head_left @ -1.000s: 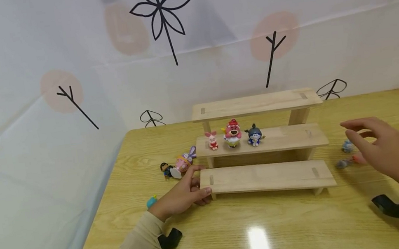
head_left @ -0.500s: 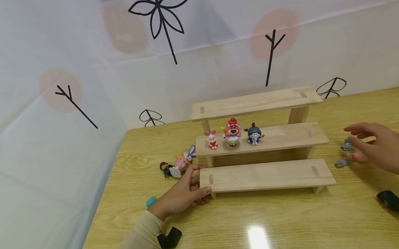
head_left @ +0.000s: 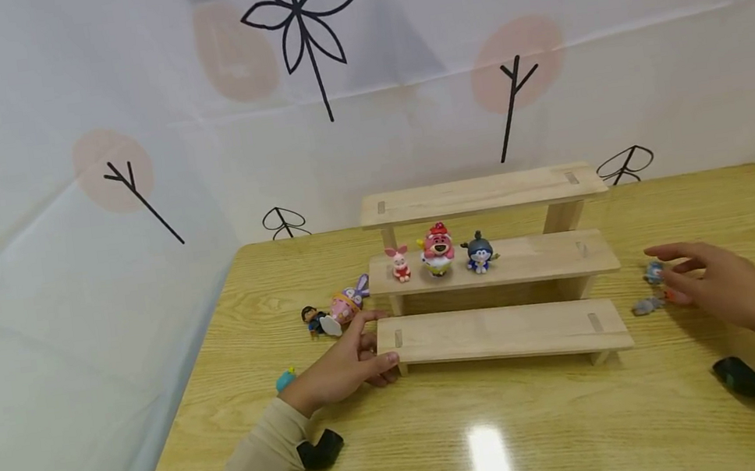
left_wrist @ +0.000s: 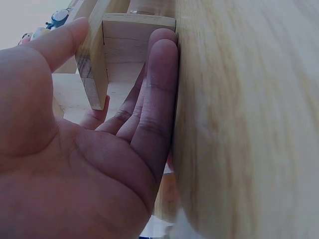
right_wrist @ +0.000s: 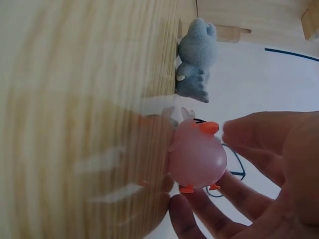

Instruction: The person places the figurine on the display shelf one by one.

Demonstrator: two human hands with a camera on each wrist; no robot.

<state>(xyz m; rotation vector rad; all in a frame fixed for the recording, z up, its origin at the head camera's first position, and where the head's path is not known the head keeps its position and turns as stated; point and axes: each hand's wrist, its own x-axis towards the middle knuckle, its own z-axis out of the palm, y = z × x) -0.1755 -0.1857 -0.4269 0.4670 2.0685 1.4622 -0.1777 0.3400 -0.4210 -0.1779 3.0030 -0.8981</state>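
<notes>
Pink round figure (right_wrist: 197, 157), orange beak and feet, on table beside grey flocked figure (right_wrist: 195, 59)

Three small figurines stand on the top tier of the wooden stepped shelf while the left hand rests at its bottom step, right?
Not the top tier. In the head view the three figurines stand on the middle tier of the wooden stepped shelf; the top tier is bare. The left hand does rest at the bottom step.

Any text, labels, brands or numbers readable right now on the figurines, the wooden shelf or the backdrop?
None: no readable text in any view.
Backdrop: only drawn trees, a flower and pink circles.
Wooden shelf: bare wood.
Three figurines on its middle step, pink figurine by the right hand, grey figurine: no lettering visible.
</notes>
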